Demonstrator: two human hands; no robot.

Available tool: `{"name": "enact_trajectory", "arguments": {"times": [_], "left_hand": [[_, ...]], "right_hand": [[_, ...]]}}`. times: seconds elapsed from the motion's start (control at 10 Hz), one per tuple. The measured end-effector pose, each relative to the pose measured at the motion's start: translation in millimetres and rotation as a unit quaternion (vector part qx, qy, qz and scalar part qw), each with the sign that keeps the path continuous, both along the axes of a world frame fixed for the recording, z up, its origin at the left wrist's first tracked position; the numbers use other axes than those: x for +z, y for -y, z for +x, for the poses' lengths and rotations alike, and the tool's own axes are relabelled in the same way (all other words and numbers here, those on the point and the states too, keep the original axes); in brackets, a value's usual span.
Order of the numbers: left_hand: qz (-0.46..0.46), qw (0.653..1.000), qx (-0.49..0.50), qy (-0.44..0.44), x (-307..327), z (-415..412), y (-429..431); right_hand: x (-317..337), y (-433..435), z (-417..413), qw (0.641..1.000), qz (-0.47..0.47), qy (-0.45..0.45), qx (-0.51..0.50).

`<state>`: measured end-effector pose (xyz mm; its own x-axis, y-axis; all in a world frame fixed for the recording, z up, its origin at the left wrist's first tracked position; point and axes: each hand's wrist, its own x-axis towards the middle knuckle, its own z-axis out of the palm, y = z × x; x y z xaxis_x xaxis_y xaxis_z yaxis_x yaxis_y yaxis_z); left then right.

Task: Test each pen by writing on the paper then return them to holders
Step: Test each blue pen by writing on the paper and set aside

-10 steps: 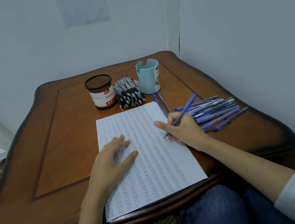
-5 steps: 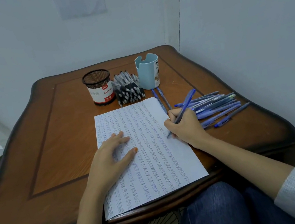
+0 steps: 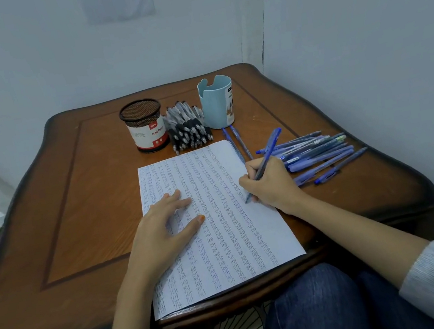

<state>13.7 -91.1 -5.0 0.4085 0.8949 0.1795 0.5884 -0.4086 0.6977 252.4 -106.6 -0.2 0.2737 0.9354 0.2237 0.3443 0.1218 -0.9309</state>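
A white paper (image 3: 231, 237) covered in rows of blue writing lies on the wooden table (image 3: 72, 207). My left hand (image 3: 163, 229) rests flat on its left half, fingers spread. My right hand (image 3: 268, 184) grips a blue pen (image 3: 268, 152) with its tip on the paper's right side. Behind the paper stand a black mesh holder (image 3: 143, 125) and a light blue holder (image 3: 218, 101), with a pile of black pens (image 3: 189, 128) lying between them. A heap of blue pens (image 3: 321, 154) lies to the right of my right hand.
Two more blue pens (image 3: 236, 143) lie in front of the light blue holder. Walls close in the table at the back and right. My knees in blue jeans (image 3: 322, 308) are under the table's front edge.
My right hand has slid a little down the paper's right side with the pen while writing. My left hand has stayed in place on the paper.
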Motion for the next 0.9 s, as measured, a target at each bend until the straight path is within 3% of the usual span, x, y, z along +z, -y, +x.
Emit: {"name": "enact_trajectory", "arguments": {"times": [0.9], "left_hand": [[0.006, 1.0, -0.001, 0.0, -2.0, -0.7, -1.0]], "right_hand": [[-1.3, -1.0, 1.6, 1.0, 0.015, -0.013, -0.008]]}}
